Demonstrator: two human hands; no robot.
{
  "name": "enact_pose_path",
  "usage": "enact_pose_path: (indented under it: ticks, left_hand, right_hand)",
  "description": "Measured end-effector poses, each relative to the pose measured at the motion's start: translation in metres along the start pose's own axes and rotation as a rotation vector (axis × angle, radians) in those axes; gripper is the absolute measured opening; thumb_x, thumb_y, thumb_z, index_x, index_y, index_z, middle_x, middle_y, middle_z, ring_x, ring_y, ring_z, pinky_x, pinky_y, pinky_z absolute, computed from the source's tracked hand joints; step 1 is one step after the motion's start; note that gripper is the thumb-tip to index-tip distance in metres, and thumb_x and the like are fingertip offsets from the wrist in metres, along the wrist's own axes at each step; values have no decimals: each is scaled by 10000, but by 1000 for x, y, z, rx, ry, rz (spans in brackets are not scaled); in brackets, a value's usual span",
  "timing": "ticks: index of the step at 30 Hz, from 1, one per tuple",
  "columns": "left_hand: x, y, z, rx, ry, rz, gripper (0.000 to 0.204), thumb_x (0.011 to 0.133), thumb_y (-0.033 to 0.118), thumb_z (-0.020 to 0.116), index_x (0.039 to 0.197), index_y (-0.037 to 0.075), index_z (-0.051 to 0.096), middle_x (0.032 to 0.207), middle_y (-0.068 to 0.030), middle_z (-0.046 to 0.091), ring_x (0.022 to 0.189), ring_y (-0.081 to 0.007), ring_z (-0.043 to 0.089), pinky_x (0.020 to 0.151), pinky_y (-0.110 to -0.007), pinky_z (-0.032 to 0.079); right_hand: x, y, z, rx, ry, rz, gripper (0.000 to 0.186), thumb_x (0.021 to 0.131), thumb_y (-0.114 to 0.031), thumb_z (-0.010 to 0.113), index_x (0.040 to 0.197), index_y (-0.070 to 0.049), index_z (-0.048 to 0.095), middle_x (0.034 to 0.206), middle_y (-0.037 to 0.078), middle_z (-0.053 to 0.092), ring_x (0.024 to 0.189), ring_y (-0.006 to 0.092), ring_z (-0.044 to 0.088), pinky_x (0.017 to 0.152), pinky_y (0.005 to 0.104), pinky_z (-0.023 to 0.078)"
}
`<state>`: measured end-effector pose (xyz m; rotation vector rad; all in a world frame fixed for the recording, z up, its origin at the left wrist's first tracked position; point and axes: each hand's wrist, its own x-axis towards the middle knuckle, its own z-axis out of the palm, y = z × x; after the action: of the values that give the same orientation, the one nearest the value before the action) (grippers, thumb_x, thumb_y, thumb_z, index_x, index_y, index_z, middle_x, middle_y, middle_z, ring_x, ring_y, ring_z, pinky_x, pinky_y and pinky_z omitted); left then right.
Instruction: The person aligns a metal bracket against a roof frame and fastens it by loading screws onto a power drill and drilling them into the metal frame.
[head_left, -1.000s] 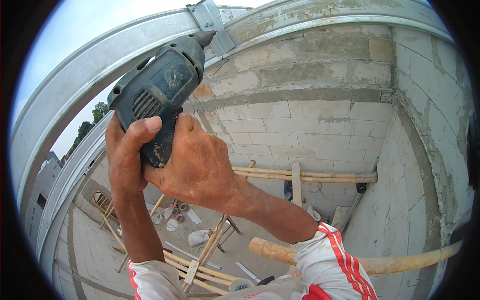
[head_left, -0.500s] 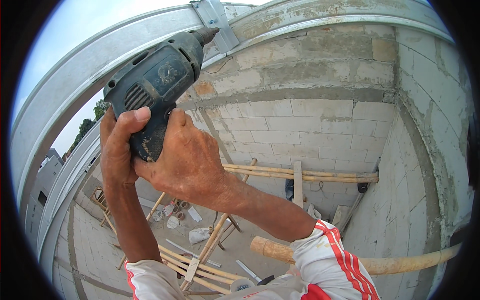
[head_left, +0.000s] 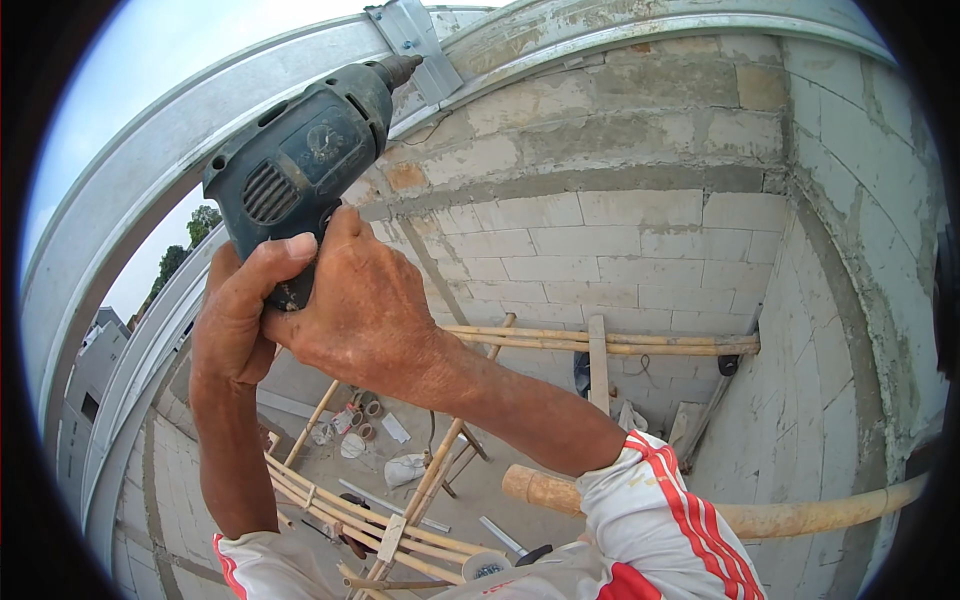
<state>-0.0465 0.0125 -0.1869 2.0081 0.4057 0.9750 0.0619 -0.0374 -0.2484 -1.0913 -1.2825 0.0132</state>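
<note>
We see two bare hands, both closed around one grip: the right hand wraps it from the right with its index finger up near the trigger, and the left hand clasps it from the left, thumb laid along the side. What they hold is one dark blue-grey, pistol-shaped power drill with a scuffed plastic casing, a slotted vent and a single round emblem, raised high and angled up to the right. Its tapered metal chuck lies in front of one bent, silvery sheet-metal bracket; from this angle we cannot tell whether the tip touches it.

The bracket sits where two long metal beams meet, a smooth grey galvanized beam on the left and a cement-smeared metal beam on the right. We count two white fabric sleeves, the right sleeve carrying three red stripes. Just beside it runs one thick, round tan bamboo pole. Farther out stands a pale, rough block wall with grey mortar, and below, one crumpled white bag lies on the grey concrete floor.
</note>
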Motion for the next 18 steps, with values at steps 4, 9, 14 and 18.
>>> enact_pose_path:
  ticks: [4, 9, 14, 18]
  left_hand:
    - [5, -4, -2, -56, 25, -3, 447, 789, 187, 707, 1130, -72, 577, 953, -120, 663, 776, -150, 680, 668, -263, 576]
    - [7, -13, -11, -149, 75, -4, 413, 811, 224, 672, 1110, -46, 580, 874, -101, 673, 710, -163, 696, 678, -264, 609]
    - [6, -21, -10, -206, 183, 35, 304, 815, 190, 645, 1033, -18, 603, 865, -76, 676, 695, -141, 690, 659, -235, 600]
    - [6, -31, -5, -252, 200, 84, 293, 811, 186, 646, 1017, -19, 605, 868, -82, 674, 688, -142, 687, 655, -236, 600]
  right_hand:
    - [1, 5, -10, 35, -88, -3, 711, 675, -315, 799, 1058, 174, 454, 879, 250, 579, 796, 349, 662, 722, 421, 560]
    - [4, 10, -12, 164, -181, -81, 682, 695, -328, 791, 1065, 156, 485, 922, 241, 585, 866, 361, 638, 774, 423, 537]
    - [4, 13, -14, 158, -177, -97, 682, 705, -340, 796, 1063, 160, 500, 949, 245, 579, 905, 358, 625, 816, 433, 517]
    - [7, 24, -12, 100, -192, -136, 693, 719, -367, 805, 1104, 129, 512, 968, 225, 565, 926, 352, 612, 813, 450, 511]
